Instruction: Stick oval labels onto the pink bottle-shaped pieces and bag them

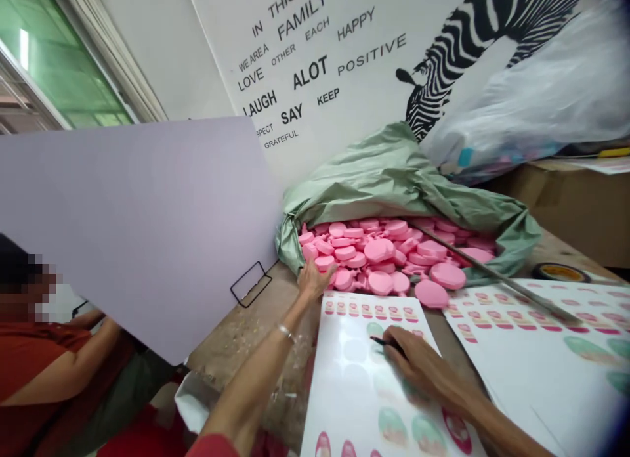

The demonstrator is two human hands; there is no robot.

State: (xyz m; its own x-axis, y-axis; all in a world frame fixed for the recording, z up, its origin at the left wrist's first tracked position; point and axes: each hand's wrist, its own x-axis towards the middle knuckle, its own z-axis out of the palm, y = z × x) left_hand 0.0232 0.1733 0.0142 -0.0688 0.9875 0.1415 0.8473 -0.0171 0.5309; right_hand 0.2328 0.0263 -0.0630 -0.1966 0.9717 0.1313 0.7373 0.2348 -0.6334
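My left hand [315,281] is at the front left of a heap of pink round plastic pieces [378,250], its thumb and fingers closed around one pink piece [323,264]. My right hand [411,358] pinches a thin dark pointed tool [378,341], possibly tweezers; its full shape is hidden by the fingers. It rests over a white sticker sheet [339,378] printed with pink labels and green ovals. The pink pieces spill from a green sack [364,178] onto the table.
More sticker sheets [531,371] lie at the right, with a long thin stick [497,273] across them and the sack. A tape roll [561,273] sits behind. A pale board [147,220] with a black wire stand [251,285] rises left; a co-worker [44,365] sits beyond.
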